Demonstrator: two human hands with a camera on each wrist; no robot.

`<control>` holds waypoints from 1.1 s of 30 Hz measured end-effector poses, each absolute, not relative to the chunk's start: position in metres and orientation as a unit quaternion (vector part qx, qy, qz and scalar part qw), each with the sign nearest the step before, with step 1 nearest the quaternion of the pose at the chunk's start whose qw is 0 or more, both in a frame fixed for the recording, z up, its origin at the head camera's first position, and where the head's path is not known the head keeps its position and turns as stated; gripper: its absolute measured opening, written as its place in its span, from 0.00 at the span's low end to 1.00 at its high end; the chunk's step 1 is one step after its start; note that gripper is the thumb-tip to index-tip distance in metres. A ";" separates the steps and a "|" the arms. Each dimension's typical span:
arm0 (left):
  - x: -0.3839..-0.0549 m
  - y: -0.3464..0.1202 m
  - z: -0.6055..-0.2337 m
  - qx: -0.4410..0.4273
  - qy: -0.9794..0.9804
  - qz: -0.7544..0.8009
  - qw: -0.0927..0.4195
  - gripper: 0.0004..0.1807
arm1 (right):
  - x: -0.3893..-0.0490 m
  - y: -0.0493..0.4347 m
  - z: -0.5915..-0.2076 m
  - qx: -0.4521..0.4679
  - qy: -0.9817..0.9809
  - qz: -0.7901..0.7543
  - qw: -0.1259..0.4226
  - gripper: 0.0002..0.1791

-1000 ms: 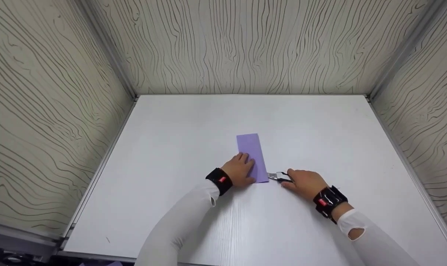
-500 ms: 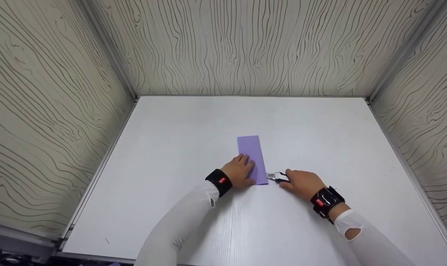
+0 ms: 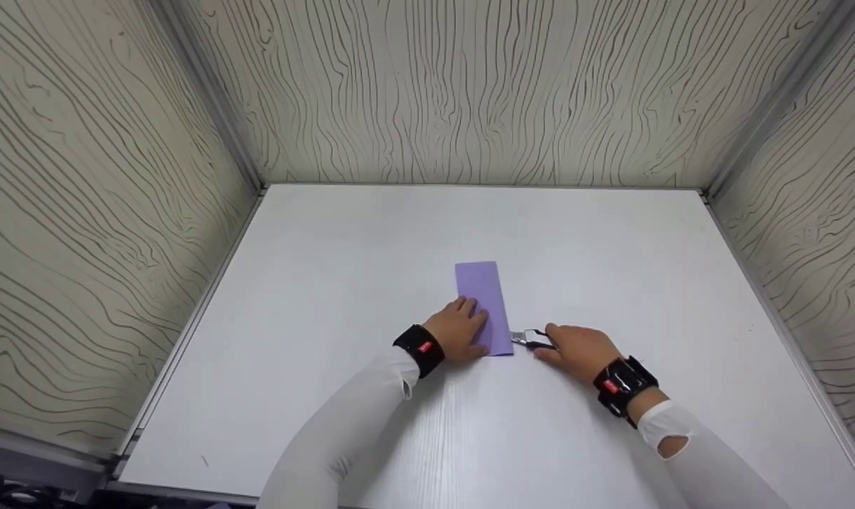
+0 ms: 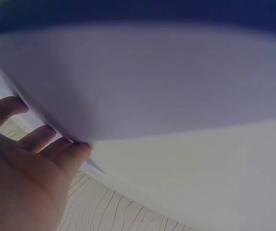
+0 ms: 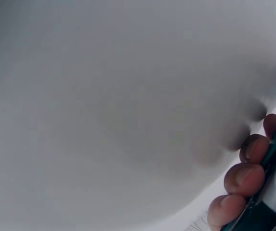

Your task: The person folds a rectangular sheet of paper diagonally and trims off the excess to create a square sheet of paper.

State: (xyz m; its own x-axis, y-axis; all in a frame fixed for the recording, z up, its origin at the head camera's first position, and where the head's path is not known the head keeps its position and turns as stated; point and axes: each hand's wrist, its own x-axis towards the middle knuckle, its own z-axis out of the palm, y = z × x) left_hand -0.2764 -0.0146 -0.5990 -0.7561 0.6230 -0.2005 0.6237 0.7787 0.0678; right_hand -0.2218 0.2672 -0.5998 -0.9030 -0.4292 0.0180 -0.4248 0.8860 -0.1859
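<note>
Sheet, one, purple (image 3: pixel 494 314): a long, narrow rectangle lying on the white worktop (image 3: pixel 356 240), a little right of the middle in the head view, its length running away from the person and slightly aslant. Hand, left (image 3: pixel 457 330): laid over the sheet's left side, towards the near end; fingers extended and slightly spread, pressing on the sheet, not curled round it; the far part of the sheet uncovered. Hand, right (image 3: pixel 584 351): fingers curled round a hand tool (image 3: pixel 530 339), which has a silvery head and dark handles, with teal and grey parts visible in the right wrist view. The tool's head meets the sheet's right edge near its near corner; whether the edge sits inside the head cannot be told. Wristbands, two, black with red labels: one on the left wrist (image 3: pixel 419 350), one on the right (image 3: pixel 624 387). Sleeves, two, white: left (image 3: pixel 342 420), right (image 3: pixel 717 456). Surround: back panel (image 3: pixel 469 92) and side panels (image 3: pixel 80 212), pale with dark wood-grain lines, joined by grey metal rails (image 3: pixel 208 92). Mark, one, small and dark (image 3: pixel 204 461), at the worktop's near left.
</note>
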 end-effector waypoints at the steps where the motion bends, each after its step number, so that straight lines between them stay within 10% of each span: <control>1: -0.277 -0.015 -0.599 0.335 0.937 -0.001 0.104 0.42 | -0.222 0.268 -0.600 -0.218 0.972 -0.092 0.011 0.21; 33: -0.274 -0.018 -0.598 0.343 0.932 -0.004 0.117 0.43 | -0.228 0.262 -0.600 -0.221 0.971 -0.093 0.014 0.22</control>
